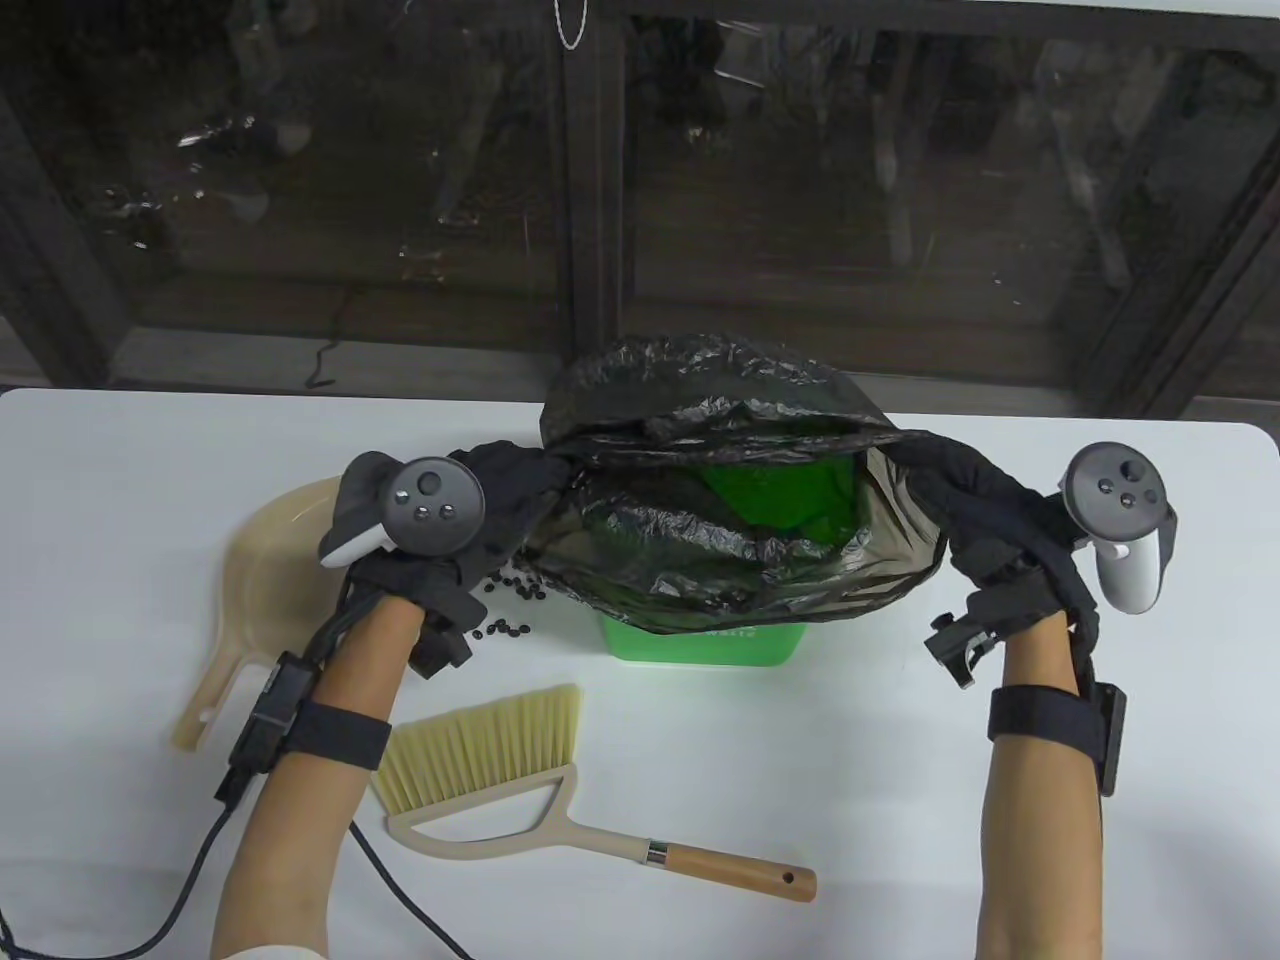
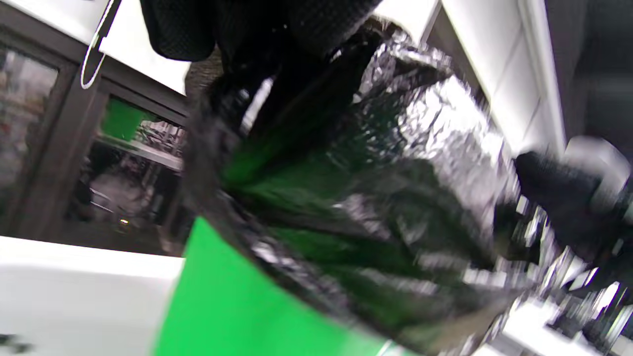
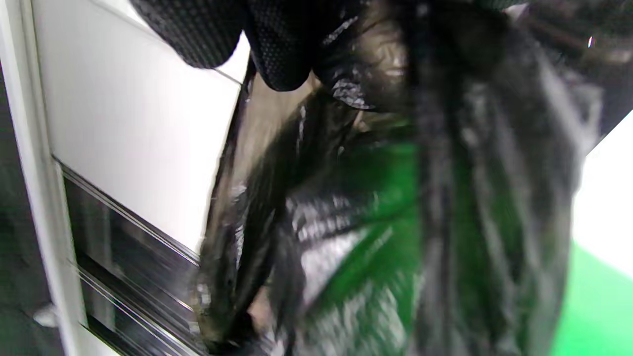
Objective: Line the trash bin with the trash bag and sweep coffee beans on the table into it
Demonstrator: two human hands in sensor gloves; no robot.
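A: What is shown at the left of the table view?

B: A beige dustpan is seen at the far left, with scattered coffee beans beside it and a brush laid nearer the front edge. The left hand is shown gripping the left edge of the trash bag.

A: And where is the bag?

B: It is held stretched open over the green trash bin at mid-table, not yet pulled down round the rim. The film is judged thin, light, limp and slippery, easily torn if overstretched; it is best taken at the hem of the mouth, on opposite sides.

A: The right side?

B: The bag's right edge is clasped by the right hand; the exact finger placement cannot be made out.
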